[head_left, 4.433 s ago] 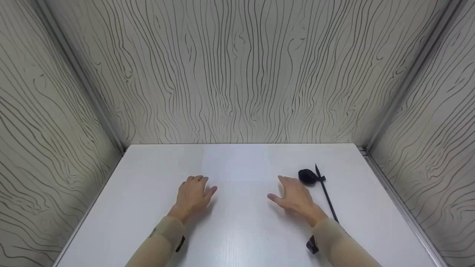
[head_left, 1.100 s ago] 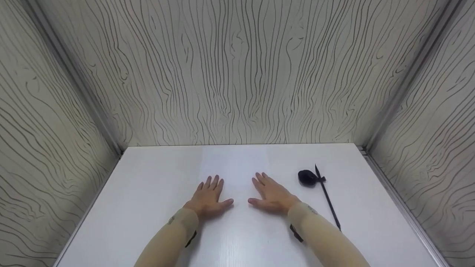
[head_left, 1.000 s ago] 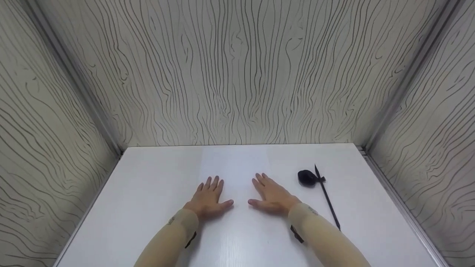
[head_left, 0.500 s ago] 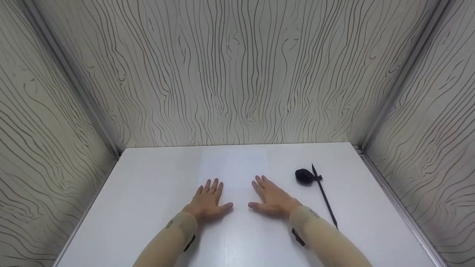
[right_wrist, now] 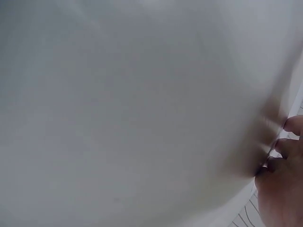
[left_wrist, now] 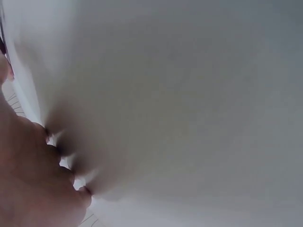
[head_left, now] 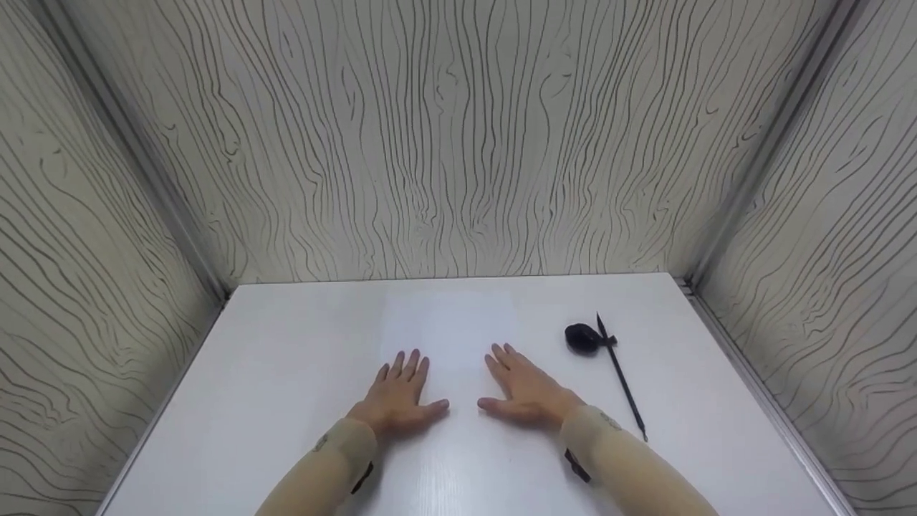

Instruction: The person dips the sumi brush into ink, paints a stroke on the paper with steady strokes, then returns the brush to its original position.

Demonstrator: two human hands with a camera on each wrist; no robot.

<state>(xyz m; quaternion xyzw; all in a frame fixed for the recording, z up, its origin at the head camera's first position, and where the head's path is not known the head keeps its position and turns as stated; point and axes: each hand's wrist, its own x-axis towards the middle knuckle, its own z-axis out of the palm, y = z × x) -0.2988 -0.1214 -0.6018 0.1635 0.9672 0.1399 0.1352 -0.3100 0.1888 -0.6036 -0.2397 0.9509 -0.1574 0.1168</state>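
Observation:
My left hand [head_left: 398, 395] lies palm down with its fingers spread, the fingertips over the near left part of a faint white sheet of paper [head_left: 451, 322]. Mirroring it, my right hand [head_left: 529, 390] lies flat at the sheet's near right corner. The thumbs point at each other across a gap, and neither hand holds anything. In the left wrist view the left hand's fingertips [left_wrist: 84, 191] meet the white surface. The right hand's fingertips [right_wrist: 261, 171] do the same in the right wrist view.
To the right of my right hand lies a slim black brush-like stick [head_left: 623, 380] with a pointed tip. It rests across a small round black dish-like piece [head_left: 582, 339]. Wood-patterned panels [head_left: 451, 143] wall in the white table [head_left: 286, 344] at the back and sides.
Since the oldest frame both hands have come closer together and flattened onto the sheet. Over the last second they slid slightly toward me, and the sheet's far edge moved off the table's back edge.

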